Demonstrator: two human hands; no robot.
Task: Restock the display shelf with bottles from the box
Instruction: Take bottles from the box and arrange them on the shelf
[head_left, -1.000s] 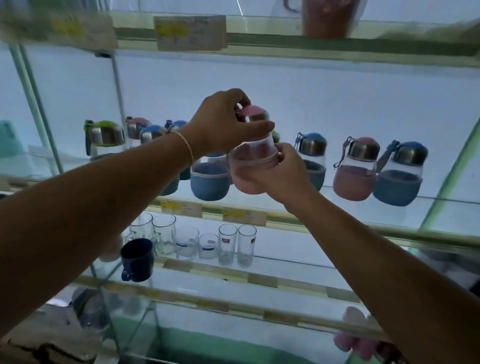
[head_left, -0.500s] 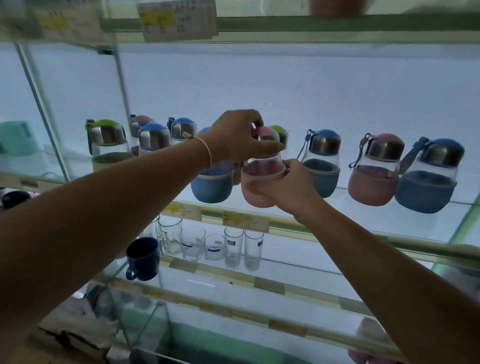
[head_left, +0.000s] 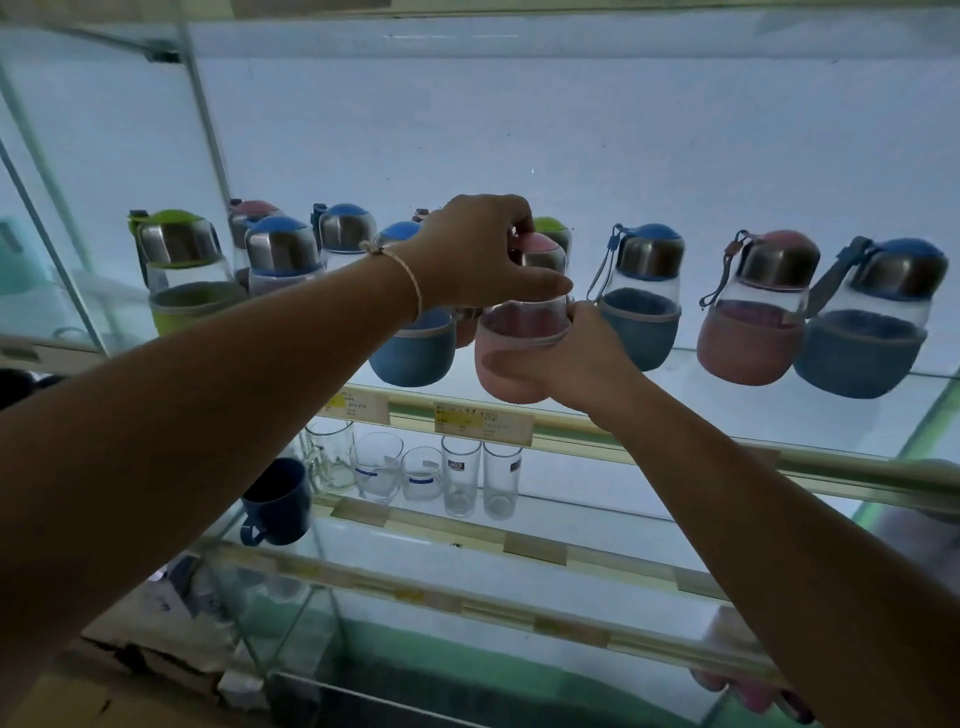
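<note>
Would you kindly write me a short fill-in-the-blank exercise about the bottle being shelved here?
The right hand grips the held bottle by its ____ sleeve.
The left hand grips that bottle's cap from ____.
The leftmost bottle on the shelf has a ____ sleeve.
The mug one shelf down is dark ____.
Missing words: pink; above; green; blue.

The pink bottle (head_left: 519, 338) looks clear and glossy above a matt sleeve, its lid brushed metal.
</note>
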